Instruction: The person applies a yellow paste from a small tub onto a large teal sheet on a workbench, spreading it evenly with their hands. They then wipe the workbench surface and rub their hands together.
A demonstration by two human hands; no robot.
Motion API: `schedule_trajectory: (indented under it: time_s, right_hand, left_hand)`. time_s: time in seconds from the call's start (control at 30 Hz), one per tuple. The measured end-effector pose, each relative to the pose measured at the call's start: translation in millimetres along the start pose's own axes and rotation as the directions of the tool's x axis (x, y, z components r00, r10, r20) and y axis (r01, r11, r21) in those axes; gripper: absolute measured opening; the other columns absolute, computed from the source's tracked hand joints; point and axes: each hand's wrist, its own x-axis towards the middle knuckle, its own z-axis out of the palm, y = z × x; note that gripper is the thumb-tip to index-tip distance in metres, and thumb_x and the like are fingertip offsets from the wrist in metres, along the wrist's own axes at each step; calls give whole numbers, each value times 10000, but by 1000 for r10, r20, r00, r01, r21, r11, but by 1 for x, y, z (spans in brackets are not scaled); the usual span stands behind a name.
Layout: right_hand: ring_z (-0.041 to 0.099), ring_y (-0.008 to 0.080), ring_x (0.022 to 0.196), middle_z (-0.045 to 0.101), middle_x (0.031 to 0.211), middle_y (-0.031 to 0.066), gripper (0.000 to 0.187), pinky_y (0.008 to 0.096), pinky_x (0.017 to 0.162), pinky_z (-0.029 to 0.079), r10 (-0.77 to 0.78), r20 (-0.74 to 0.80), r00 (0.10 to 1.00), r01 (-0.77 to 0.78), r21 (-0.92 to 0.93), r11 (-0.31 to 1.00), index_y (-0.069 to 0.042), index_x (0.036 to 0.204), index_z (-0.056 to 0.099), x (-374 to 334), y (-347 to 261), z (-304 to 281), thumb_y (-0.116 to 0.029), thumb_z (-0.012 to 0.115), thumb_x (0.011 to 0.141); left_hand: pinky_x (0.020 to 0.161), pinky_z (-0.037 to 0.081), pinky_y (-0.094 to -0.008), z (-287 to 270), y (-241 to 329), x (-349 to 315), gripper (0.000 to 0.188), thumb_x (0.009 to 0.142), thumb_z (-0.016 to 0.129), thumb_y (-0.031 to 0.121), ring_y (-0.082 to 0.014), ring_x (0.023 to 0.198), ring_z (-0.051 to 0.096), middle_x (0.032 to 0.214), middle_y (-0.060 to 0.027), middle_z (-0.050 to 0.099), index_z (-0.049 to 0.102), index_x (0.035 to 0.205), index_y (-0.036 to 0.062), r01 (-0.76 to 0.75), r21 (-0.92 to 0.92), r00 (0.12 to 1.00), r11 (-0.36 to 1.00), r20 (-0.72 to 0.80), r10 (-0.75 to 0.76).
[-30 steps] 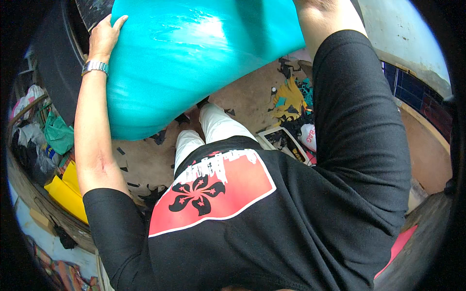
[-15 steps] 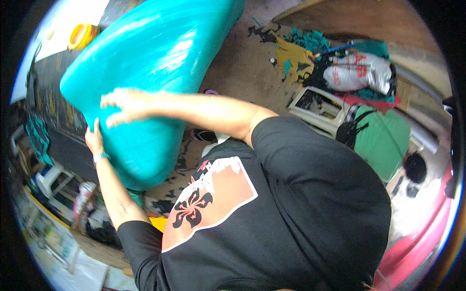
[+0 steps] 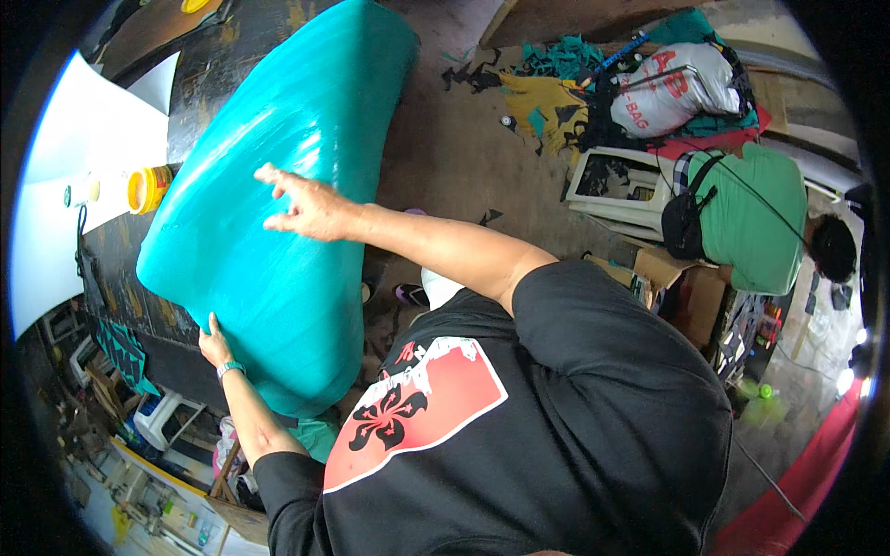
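A large turquoise sheet-like piece [image 3: 278, 278] with glossy, wet-looking streaks lies curved over the dark table's edge, its near end hanging towards my body. My left hand [image 3: 216, 345] grips its left edge near a notch, thumb on top; the other fingers are hidden behind it. Above the middle of the piece is my right hand [image 3: 313, 209], fingers spread and nothing in them. I cannot tell whether its fingertips touch the surface. A yellow tub [image 3: 148, 189] stands beside the far left edge of the piece.
The scuffed dark table [image 3: 139, 278] holds white sheets [image 3: 46, 185]. A person in a green shirt [image 3: 749, 218] bends beside a white stool [image 3: 616, 178] at right. Turquoise and yellow scraps [image 3: 556, 97] and a silver-white bag [image 3: 672, 88] lie on the floor, with a cardboard box [image 3: 695, 287] nearer.
My right hand has moved right across the turquoise piece, fingers still apart. My left hand keeps its hold on the edge. The whole view has shifted, showing more of the table.
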Motion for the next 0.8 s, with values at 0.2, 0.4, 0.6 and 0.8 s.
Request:
schedule_trajectory:
  time_s: [0.2, 0.4, 0.6, 0.8]
  right_hand:
    - [610, 161, 815, 613, 1113, 131, 674, 307, 714, 530, 58, -39, 998, -54, 88, 995, -63, 1363, 436, 25, 11, -16, -277, 748, 805]
    - [580, 105, 812, 644, 961, 25, 308, 260, 746, 489, 166, 121, 979, -180, 117, 977, -39, 1114, 652, 66, 7, 11, -259, 662, 900]
    - [605, 140, 940, 644, 1059, 51, 380, 291, 838, 475, 143, 258, 955, -141, -29, 990, -85, 1203, 618, 97, 12, 76, -332, 633, 915]
    - [602, 191, 1036, 656, 1125, 91, 421, 340, 941, 442, -39, 275, 961, 121, -289, 950, -63, 1140, 651, 121, 23, 164, -392, 657, 879]
  left_hand:
    - [827, 487, -418, 0, 4, -10, 608, 833, 628, 558, -346, 928, 659, 1017, -193, 691, 673, 1088, 7, -33, -26, 997, 999, -74, 31]
    - [771, 486, -421, -11, 11, -31, 504, 787, 696, 504, -338, 842, 666, 900, -193, 694, 708, 953, 29, -41, -256, 998, 966, -64, 25]
    - [749, 505, -379, -27, -9, -44, 466, 801, 700, 481, -252, 822, 690, 877, -152, 715, 727, 945, 38, 139, -349, 988, 927, -13, -154]
    - [790, 508, -427, -30, -20, -41, 396, 795, 703, 431, -332, 892, 675, 932, -170, 705, 720, 1016, 103, 105, -403, 992, 909, -19, -123]
